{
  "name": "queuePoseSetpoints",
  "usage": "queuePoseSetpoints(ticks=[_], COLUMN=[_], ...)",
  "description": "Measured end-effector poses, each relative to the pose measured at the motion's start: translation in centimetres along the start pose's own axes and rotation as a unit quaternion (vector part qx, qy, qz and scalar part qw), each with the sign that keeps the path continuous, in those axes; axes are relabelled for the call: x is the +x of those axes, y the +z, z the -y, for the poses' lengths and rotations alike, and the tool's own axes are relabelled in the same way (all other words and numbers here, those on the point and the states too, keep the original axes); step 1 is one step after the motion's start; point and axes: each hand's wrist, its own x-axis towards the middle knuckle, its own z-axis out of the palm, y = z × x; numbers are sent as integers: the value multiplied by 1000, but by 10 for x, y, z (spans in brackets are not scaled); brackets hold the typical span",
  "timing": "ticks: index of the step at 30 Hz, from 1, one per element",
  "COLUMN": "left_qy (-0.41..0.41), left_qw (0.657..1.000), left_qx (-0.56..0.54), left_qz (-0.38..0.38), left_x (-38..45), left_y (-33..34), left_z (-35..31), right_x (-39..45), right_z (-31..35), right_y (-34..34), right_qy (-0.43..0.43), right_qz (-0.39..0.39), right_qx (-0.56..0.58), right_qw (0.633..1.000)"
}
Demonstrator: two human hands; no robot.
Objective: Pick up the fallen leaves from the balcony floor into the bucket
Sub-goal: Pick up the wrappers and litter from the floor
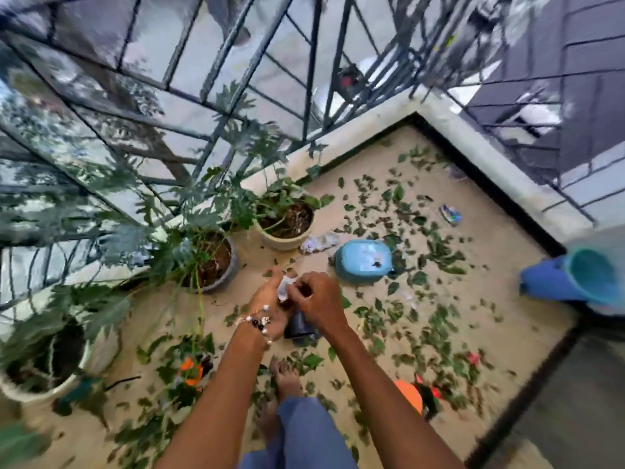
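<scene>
Floor [422,313]: matt beige stone or tile. Railing [216,62]: dark painted metal. Bucket [571,279]: smooth blue plastic. Basin [362,262]: glossy pale-blue plastic. Pot [284,240]: cream, smooth.

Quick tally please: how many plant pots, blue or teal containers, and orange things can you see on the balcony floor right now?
Plant pots: 3 (cream pot, grey pot, white pot)
Blue or teal containers: 2 (light blue tub, teal bucket)
Orange things: 2 (orange piece, orange object)
Total: 7

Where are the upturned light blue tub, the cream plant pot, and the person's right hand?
Light blue tub [362,261]: head view, its flat upturned base.
Cream plant pot [282,242]: head view, front outer wall.
Right hand [319,299]: head view, back of hand.
</scene>
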Motion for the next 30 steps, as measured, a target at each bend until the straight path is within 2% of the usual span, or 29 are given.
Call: queuePoseSetpoints(ticks=[3,6,9,15,17,24,29,30], left_qy=[18,35,51,28,44,22,10,10], left_qw=[997,989,987,982,972,956,927,934], left_qx=[63,88,72,124,150,165,229,207], left_qz=[-38,-113,-137,-140,-175,-241,-298,-291], left_x=[-2,8,25,106,155,316,435,455], left_y=[5,13,30,56,64,61,14,4], left_z=[14,15,14,7,6,16,32,39], right_x=[-16,-18,3,80,118,243,320,331], right_z=[1,-9,-34,-133,-180,-314,-395,-409], right_y=[-17,-44,-72,-89,-81,-37,44,66], right_qy=[-23,24,78,175,188,132,68,52], right_qz=[-4,-7,-17,32,72,194,279,296], right_qx=[-52,9,33,-3,-32,-171,-183,-191], right_qw=[998,1000,996,984,979,957,940,934])
